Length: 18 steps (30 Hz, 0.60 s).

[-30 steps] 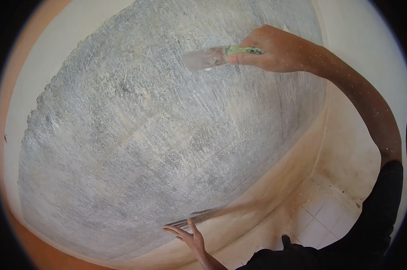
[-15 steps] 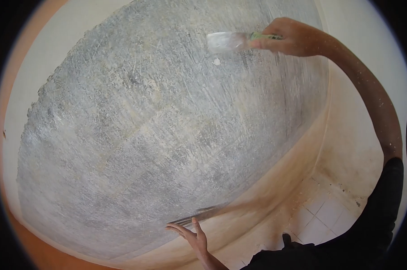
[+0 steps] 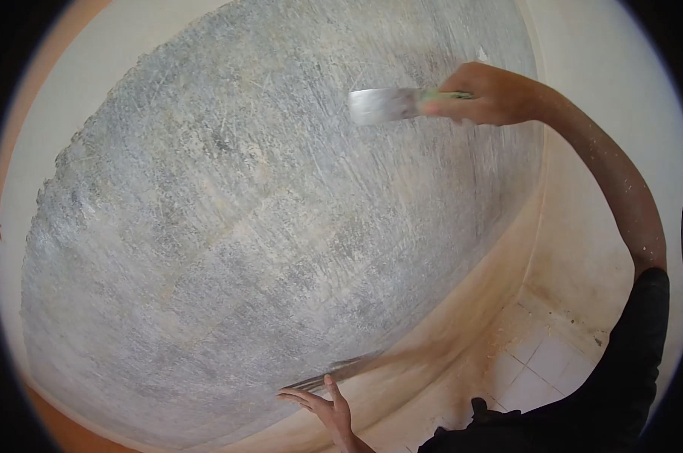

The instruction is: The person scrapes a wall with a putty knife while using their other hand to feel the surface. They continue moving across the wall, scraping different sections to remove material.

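Note:
My right hand (image 3: pixel 496 94), arm stretched up and across, is closed around the handle of a scraper (image 3: pixel 384 106). Its wide metal blade points left and lies over the upper part of a grey, scratched wall surface (image 3: pixel 243 234). Low in the view, my left hand (image 3: pixel 328 409) has its fingers stretched out and thumb raised, with nothing held. Its fingertips are at the lower edge of the grey area, where a dark shadow (image 3: pixel 334 370) falls beside them.
Smooth cream wall (image 3: pixel 77 83) borders the grey area on the left, with an orange strip (image 3: pixel 77 426) beyond it. A plain wall (image 3: pixel 606 68) meets it at a corner on the right. Pale floor tiles (image 3: pixel 534 362) carry scattered crumbs below.
My right hand and the scraper have moved down the wall. A white fleck below the blade no longer shows there. My left hand stays in nearly the same spot, fingers still outstretched.

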Available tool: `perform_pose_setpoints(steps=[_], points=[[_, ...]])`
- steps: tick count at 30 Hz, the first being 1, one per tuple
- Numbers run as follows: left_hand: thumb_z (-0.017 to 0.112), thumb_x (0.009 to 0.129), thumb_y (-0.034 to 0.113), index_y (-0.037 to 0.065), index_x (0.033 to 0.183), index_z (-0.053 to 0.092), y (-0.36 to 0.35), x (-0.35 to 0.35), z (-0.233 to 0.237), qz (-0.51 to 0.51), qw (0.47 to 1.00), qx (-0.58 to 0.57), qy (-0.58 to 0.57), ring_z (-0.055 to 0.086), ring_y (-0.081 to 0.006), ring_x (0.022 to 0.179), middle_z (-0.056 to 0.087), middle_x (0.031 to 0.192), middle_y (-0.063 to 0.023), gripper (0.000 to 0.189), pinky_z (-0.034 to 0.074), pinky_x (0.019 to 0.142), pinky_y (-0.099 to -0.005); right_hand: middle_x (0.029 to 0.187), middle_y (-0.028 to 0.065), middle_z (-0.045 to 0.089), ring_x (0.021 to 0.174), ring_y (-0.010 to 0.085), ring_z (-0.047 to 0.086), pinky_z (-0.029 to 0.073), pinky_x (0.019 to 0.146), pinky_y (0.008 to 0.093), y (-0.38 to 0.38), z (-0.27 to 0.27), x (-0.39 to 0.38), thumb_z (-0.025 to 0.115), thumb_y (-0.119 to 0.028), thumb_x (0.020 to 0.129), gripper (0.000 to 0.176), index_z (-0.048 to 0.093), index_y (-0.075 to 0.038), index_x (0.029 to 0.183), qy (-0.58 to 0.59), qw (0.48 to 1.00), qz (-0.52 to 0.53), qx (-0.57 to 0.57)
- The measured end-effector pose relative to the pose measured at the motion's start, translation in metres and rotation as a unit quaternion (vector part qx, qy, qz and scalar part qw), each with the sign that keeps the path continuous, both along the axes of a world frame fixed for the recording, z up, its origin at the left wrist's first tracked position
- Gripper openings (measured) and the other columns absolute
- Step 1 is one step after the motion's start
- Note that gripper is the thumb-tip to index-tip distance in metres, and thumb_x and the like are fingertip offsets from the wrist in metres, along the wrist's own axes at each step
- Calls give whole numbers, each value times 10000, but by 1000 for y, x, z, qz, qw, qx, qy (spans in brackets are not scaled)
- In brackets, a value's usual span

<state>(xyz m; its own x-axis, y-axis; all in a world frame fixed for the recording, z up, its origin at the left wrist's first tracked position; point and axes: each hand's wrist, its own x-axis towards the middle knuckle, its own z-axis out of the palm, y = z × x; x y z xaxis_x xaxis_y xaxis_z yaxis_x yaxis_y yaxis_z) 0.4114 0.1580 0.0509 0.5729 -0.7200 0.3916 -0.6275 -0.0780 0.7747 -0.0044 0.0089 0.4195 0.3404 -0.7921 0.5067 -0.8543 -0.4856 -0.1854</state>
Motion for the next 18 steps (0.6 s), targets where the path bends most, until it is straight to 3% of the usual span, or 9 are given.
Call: perform_pose_setpoints(steps=[1, 5, 7, 8, 10, 13, 16, 18], points=[[581, 972, 427, 7, 1540, -108, 0, 0, 0, 6, 1000, 4, -7, -121, -445, 1479, -177, 1570, -322, 986, 33, 1196, -529, 513, 5, 468, 450, 106, 425, 350, 441, 282, -2, -5, 6, 569, -490, 972, 534, 639, -69, 652, 14, 996, 57, -74], [578, 971, 439, -1, 1536, -113, 0, 5, -6, 3, 1000, 4, -10, -124, -450, 1477, -187, 1565, -327, 996, 32, 1197, -528, 519, 6, 464, 471, 108, 420, 350, 460, 293, 22, -10, 2, 562, -448, 988, 510, 640, -65, 659, 9, 998, 31, -47], [576, 971, 444, 1, 1536, -114, 1, 5, -4, 3, 1000, 3, -4, -124, -449, 1477, -189, 1565, -325, 996, 30, 1197, -528, 536, 11, 462, 504, 121, 422, 354, 499, 315, 26, -12, 0, 567, -392, 996, 472, 634, -60, 666, -91, 988, -98, 73], [573, 971, 449, 2, 1536, -115, -1, 4, -2, 0, 1000, -3, -1, -124, -448, 1477, -191, 1565, -323, 997, 28, 1197, -528, 536, 11, 462, 504, 121, 422, 354, 499, 315, 23, -17, 1, 567, -392, 996, 472, 634, -60, 666, -91, 989, -96, 72], [571, 972, 450, 1, 1536, -115, -5, 5, -7, 3, 1000, -7, -10, -126, -446, 1477, -193, 1565, -323, 995, 25, 1197, -526, 537, 0, 452, 499, 120, 410, 348, 488, 327, 13, -33, 0, 574, -393, 991, 468, 605, -76, 648, -101, 994, 50, 7], [569, 973, 450, -6, 1532, -119, -6, 5, -6, 7, 1000, 4, -18, -132, -444, 1476, -198, 1565, -320, 997, 17, 1198, -525, 544, 8, 449, 507, 124, 407, 340, 493, 324, 12, -53, -8, 575, -380, 992, 472, 586, -47, 658, -81, 996, -29, -25], [570, 972, 453, -20, 1526, -125, -6, 7, -8, 7, 1000, 8, -7, -143, -439, 1475, -204, 1565, -316, 1007, 6, 1197, -526, 545, 28, 439, 518, 133, 396, 331, 507, 334, 14, -78, -4, 584, -356, 989, 454, 603, -1, 706, -189, 982, 7, 3], [571, 971, 455, -27, 1523, -128, -6, 7, -11, 1, 1000, 5, -10, -150, -435, 1475, -208, 1565, -313, 1012, 0, 1196, -527, 544, 37, 430, 521, 136, 385, 328, 513, 337, 9, -72, 2, 587, -352, 988, 450, 604, 15, 726, -170, 985, 34, -24]])
